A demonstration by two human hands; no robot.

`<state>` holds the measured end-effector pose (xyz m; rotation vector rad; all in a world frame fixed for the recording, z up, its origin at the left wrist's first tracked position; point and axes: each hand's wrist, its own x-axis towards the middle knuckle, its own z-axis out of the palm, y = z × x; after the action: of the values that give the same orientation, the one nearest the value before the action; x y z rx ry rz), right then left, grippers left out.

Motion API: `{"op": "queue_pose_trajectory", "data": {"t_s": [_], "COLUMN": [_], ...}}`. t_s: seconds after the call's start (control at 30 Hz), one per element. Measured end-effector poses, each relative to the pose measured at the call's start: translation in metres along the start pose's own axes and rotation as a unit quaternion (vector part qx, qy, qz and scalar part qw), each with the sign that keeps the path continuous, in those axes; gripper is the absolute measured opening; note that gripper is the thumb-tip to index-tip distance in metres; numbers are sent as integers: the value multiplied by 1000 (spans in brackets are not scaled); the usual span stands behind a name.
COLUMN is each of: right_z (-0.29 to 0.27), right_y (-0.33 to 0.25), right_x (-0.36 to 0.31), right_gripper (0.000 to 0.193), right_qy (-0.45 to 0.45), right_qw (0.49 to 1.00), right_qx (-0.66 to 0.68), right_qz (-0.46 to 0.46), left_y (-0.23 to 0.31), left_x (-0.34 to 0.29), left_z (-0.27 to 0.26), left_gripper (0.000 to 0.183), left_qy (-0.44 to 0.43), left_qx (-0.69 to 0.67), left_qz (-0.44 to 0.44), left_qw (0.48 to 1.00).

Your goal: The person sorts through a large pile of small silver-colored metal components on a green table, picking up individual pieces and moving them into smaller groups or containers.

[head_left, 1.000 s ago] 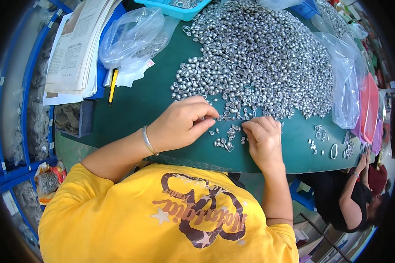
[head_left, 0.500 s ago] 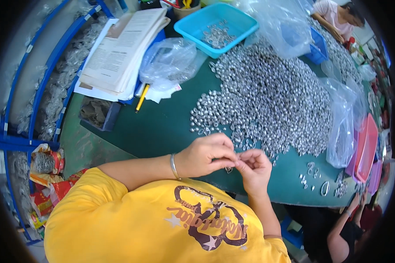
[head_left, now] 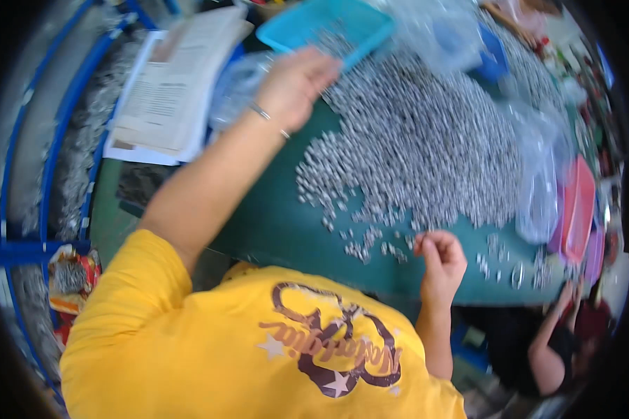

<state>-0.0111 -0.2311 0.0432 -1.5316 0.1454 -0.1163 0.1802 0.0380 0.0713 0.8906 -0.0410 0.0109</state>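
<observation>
My left hand [head_left: 293, 89], with a bangle at the wrist, is stretched out to the turquoise plastic tray [head_left: 370, 52]. Its fingers lie over the tray's near rim and are smeared by motion, so whether they hold anything cannot be told. Small metal pieces [head_left: 334, 42] lie inside the tray. Low on the right, my right hand [head_left: 442, 262] has thumb and forefinger pinched together at the near edge of a big heap of small silvery metal rings [head_left: 426, 140]. What sits in that pinch is too small to make out.
Papers [head_left: 175, 84] and a clear plastic bag [head_left: 241, 87] lie left of the tray. On the right are another clear bag [head_left: 538, 181], a pink tray [head_left: 579, 209] and scattered metal parts [head_left: 517, 274]. Blue shelving [head_left: 56, 140] stands left. Other people [head_left: 548, 353] sit nearby.
My hands, together in front of my chest before, have parted. The left has gone up and away to the turquoise tray; the right has shifted a little right. The view has tilted slightly.
</observation>
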Motion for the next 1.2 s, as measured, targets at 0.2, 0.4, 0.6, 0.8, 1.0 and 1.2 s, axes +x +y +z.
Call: {"op": "queue_pose_trajectory", "data": {"t_s": [0.2,0.4,0.6,0.8,1.0,1.2], "right_z": [-32,-6,22,23,25,29], "right_y": [10,15,21,24,27,21], "right_x": [-34,-25,-1,0,-14,-16], "right_gripper": [7,10,9,13,25,27], "right_qy": [83,41,26,15,49,-12], "right_qw": [953,905,805,871,975,917], "right_qx": [-286,-404,-570,-444,-166,-259], "right_qz": [-58,-128,-163,-212,-137,-302], "left_y": [-36,-57,-61,-66,-67,-79], "left_x": [-56,-108,-118,-126,-130,-139], "left_z": [9,21,16,14,20,36], "left_gripper": [17,9,6,6,10,12], "left_qy": [-48,-208,-278,-297,-311,-267], "left_qx": [277,397,482,511,486,207], "left_qz": [-93,-117,37,53,-5,-301], "left_qw": [955,886,830,805,817,892]}}
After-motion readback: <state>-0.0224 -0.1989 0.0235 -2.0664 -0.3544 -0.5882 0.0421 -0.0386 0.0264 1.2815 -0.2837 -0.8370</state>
